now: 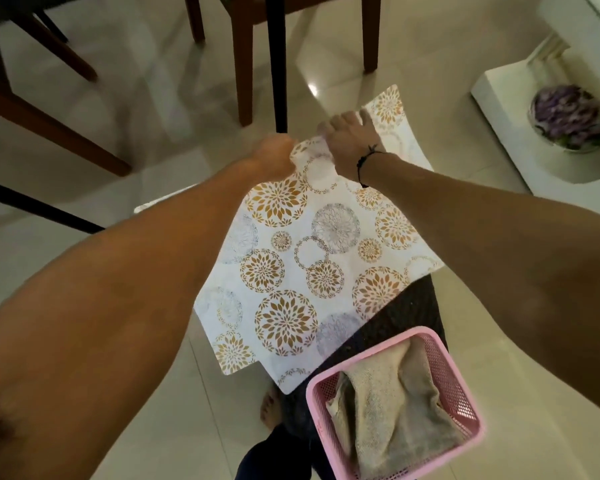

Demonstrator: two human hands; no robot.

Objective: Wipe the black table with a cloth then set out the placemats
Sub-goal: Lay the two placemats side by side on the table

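Note:
Several white placemats (302, 258) printed with gold and grey flower circles hang in the air in front of me, above the floor. My left hand (274, 157) grips their top edge at the left. My right hand (350, 140) pinches the top edge a little further right, where one mat (395, 112) sticks out behind it. A beige cloth (388, 403) lies bunched in a pink plastic basket (465, 403) at the lower right. Of the black table I see only a dark leg (278, 64) and a dark edge (39, 206) at the left.
Brown wooden chair legs (243, 64) stand ahead and at the left on the glossy cream tile floor. A white stand with a bowl of purple flowers (568, 116) is at the right. The basket rests on a dark woven surface (413, 313). A bare foot (271, 407) shows below the mats.

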